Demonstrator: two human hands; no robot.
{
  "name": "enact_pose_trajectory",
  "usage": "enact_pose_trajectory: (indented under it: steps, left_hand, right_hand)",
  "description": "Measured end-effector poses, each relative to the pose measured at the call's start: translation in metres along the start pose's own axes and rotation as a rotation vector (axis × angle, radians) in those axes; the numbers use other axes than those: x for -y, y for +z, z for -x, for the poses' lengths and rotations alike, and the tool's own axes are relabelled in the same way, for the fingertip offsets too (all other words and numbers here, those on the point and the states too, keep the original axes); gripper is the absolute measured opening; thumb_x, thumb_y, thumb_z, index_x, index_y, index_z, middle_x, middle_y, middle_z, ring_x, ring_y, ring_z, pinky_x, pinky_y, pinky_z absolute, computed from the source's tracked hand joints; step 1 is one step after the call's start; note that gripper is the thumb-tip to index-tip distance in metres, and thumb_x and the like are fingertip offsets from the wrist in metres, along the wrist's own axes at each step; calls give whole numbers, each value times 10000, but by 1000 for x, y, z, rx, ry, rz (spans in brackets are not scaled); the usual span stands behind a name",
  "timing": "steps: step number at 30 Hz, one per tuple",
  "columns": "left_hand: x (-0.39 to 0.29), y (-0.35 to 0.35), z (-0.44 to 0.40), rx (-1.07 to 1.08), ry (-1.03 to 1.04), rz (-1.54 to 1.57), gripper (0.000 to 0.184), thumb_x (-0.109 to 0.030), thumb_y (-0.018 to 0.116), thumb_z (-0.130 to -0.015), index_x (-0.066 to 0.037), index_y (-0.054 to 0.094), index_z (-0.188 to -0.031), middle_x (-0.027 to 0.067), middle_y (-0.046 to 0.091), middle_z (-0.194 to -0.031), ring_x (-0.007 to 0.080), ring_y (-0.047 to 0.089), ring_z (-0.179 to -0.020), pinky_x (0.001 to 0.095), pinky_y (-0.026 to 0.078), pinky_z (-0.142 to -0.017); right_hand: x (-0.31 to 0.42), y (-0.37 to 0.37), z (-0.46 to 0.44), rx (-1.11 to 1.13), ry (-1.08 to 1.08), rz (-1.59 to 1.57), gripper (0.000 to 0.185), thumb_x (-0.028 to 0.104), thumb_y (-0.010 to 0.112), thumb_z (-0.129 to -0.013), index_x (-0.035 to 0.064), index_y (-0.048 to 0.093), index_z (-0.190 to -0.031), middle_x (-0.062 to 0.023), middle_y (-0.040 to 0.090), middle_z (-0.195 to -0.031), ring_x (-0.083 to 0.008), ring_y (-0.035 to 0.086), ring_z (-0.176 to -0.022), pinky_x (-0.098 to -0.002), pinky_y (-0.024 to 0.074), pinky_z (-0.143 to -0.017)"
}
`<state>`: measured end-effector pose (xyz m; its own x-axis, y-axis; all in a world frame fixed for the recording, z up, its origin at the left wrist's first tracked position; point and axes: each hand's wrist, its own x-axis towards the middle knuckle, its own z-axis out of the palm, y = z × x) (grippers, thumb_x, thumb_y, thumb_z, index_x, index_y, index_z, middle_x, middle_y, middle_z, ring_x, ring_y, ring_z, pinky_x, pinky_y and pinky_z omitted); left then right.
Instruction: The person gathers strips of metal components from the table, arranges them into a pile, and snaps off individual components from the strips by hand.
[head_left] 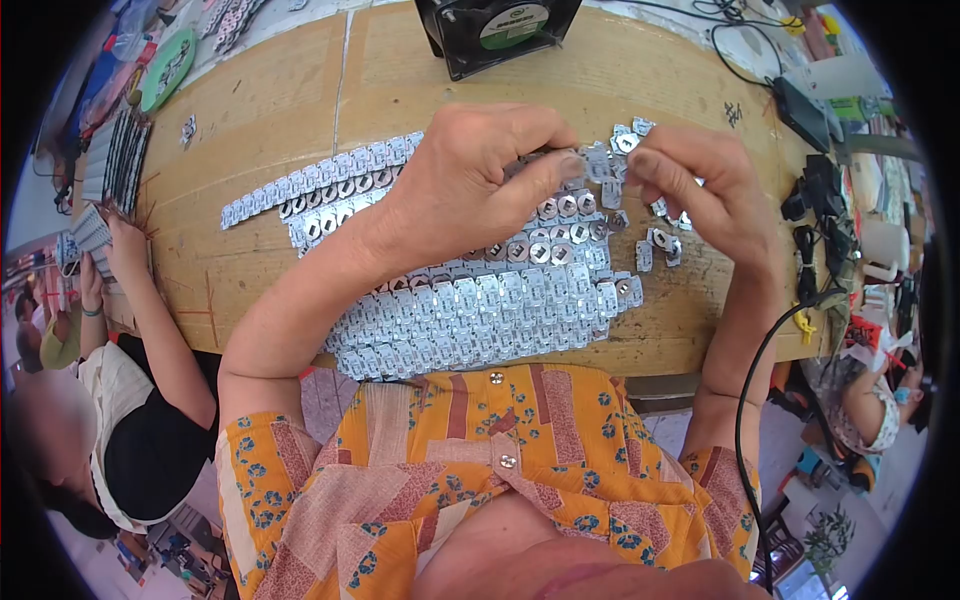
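Note:
Rows of small silvery metal pieces (470,315) lie side by side on the wooden table, some showing round discs. Over the upper rows is my left hand (490,175), thumb and forefinger pinched at a small metal piece (572,168). To its right, my right hand (700,180) has its fingers curled together beside another metal piece (610,190); what its fingertips hold is too small to make out. Several loose pieces (660,245) are scattered below and left of my right hand.
A black fan (500,35) stands at the table's far edge (380,60). A green tray (168,70) and stacked strips (118,160) are at the left, where another person's hands work. Black adapters and cables (825,190) lie at the right.

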<state>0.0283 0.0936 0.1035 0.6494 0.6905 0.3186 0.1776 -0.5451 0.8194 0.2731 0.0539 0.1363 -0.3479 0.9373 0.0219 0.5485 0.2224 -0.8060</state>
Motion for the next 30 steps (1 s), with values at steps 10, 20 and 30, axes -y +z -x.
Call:
enact_pose_trajectory:
  steps: [10,20,30]
  left_hand:
    - [-11,-6,0,79,-292,446,90,-58,675,-952,23,705,-975,45,694,-757,75,660,-632,205,513,-523]
    - [-10,-19,-4,111,-371,779,182,-152,677,-976,29,691,-974,75,696,-760,89,675,-621,188,505,-464]
    - [1,-14,-4,60,-425,784,188,-171,671,-980,15,686,-956,68,685,-749,94,665,-601,197,500,-459]
  right_hand:
    - [-1,19,-2,90,34,-353,290,228,648,-987,18,638,-787,-17,583,-617,-80,483,-469,-237,368,-446]
    - [-12,48,-9,165,180,-1245,306,249,595,-1017,13,618,-823,-31,577,-605,-45,423,-406,-208,322,-383]
    - [-22,59,-14,140,212,-1326,282,228,595,-1008,18,589,-820,-24,546,-592,-58,397,-394,-228,300,-366]
